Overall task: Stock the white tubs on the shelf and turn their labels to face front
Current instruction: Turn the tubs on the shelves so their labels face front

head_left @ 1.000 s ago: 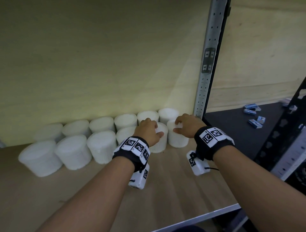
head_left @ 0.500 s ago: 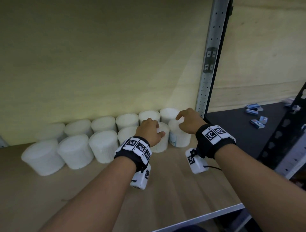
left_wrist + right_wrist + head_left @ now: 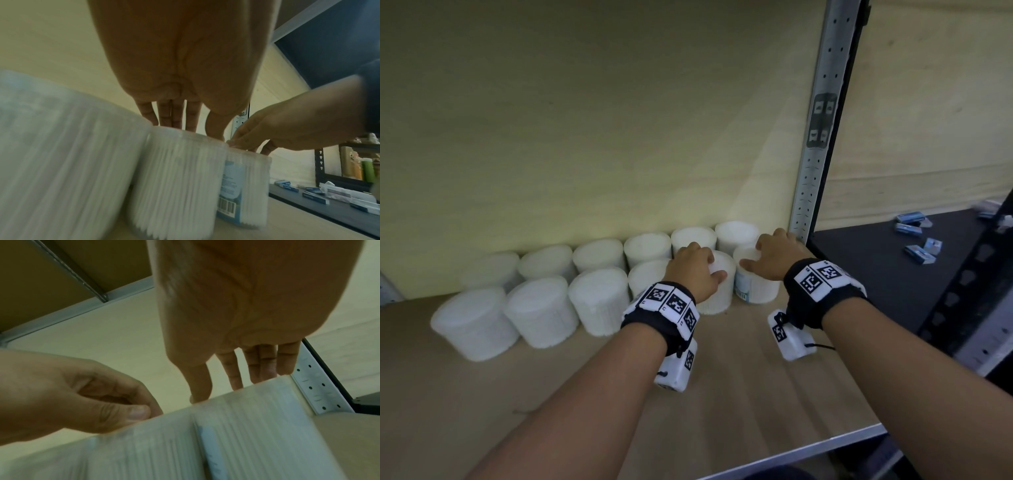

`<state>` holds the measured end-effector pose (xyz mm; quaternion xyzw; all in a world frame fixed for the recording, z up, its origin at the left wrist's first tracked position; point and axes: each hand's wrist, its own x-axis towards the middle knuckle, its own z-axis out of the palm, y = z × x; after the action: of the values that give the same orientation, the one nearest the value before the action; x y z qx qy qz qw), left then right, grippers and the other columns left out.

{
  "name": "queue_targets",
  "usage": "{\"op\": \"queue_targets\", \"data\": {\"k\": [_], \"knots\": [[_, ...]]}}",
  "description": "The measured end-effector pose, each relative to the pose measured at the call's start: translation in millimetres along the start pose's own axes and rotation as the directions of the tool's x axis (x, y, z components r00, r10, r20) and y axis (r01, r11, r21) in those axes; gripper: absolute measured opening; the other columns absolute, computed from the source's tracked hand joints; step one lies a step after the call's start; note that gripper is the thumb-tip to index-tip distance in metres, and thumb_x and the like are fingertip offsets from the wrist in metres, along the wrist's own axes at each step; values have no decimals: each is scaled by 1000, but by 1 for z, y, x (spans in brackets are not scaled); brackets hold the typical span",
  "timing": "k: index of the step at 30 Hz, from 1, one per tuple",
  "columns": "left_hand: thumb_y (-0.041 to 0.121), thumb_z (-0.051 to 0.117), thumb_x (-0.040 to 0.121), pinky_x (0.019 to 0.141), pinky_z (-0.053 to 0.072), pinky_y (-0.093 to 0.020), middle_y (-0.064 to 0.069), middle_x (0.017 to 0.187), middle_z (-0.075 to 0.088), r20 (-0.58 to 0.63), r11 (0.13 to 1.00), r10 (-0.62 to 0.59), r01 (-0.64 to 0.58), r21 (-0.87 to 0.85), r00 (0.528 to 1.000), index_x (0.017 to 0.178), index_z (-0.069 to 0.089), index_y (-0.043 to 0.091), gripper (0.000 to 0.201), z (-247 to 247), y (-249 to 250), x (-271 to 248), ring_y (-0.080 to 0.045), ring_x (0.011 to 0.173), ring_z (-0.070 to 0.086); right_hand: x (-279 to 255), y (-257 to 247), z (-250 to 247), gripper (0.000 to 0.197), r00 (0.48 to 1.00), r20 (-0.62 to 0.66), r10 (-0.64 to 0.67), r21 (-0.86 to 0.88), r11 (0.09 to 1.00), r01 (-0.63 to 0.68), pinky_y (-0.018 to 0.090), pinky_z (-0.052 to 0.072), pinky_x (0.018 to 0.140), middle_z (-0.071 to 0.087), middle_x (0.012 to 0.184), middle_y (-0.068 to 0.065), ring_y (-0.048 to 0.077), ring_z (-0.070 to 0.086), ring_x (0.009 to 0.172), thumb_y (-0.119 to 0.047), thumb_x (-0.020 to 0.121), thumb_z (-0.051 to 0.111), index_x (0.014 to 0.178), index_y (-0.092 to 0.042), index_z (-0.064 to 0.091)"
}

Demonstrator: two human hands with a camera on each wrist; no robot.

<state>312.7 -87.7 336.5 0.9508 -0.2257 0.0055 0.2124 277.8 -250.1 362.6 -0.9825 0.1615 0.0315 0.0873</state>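
Two rows of white tubs stand on the wooden shelf. My left hand grips the lid of a front-row tub, fingers behind and thumb at the right. My right hand grips the top of the rightmost front tub. That tub's blue label with a barcode faces front-left, towards the neighbouring tub. The tub under my left hand shows no label.
Further tubs fill the back row and the front left. A grey perforated upright stands just right of my right hand. Beyond it a dark shelf holds small blue boxes. A metal edge bounds the shelf front.
The rightmost front tub has turned under my right hand, so its blue label, hidden a second ago, now shows at its left front. My left hand has stayed on its tub.
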Motion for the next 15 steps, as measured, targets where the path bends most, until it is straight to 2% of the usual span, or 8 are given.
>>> {"op": "queue_targets", "data": {"k": [3,7,10,13,15], "knots": [[40,59,89,99,43,-38,-6,127,49,-9,1000,-2,2,-1,1000,121,56,13,42,0,0,0,-24,121,46,1,-2,-3,61,1000,22,-21,-14,1000,21,41,34,107,38,141,14,33,35,133,-50,90,53,137,-12,44],[40,59,89,99,43,-39,-6,128,49,-2,1000,-6,6,2,1000,122,56,13,42,0,0,0,-24,122,46,4,0,-10,48,992,110,-68,-2,998,69,42,36,111,38,145,4,24,39,133,-32,89,57,136,-25,46],[40,58,89,98,44,-39,-6,128,49,3,1000,-3,3,7,1000,122,55,13,43,0,1,1,-24,122,46,4,0,-14,47,979,171,-110,63,993,100,33,36,111,36,148,3,23,39,136,-10,90,50,135,-23,48],[40,58,90,98,43,-39,-6,129,48,5,1000,-4,4,12,1000,123,55,13,43,0,1,1,-24,122,45,3,-1,-17,50,971,181,-154,72,987,143,32,33,112,34,150,4,23,36,138,-2,90,43,136,-22,49],[39,57,90,98,43,-38,-6,129,48,7,1000,-4,4,13,1000,123,55,13,42,-1,1,1,-24,122,44,3,1,-18,52,970,178,-166,106,983,149,32,35,110,35,150,4,23,37,137,0,88,42,134,-23,51]]}}
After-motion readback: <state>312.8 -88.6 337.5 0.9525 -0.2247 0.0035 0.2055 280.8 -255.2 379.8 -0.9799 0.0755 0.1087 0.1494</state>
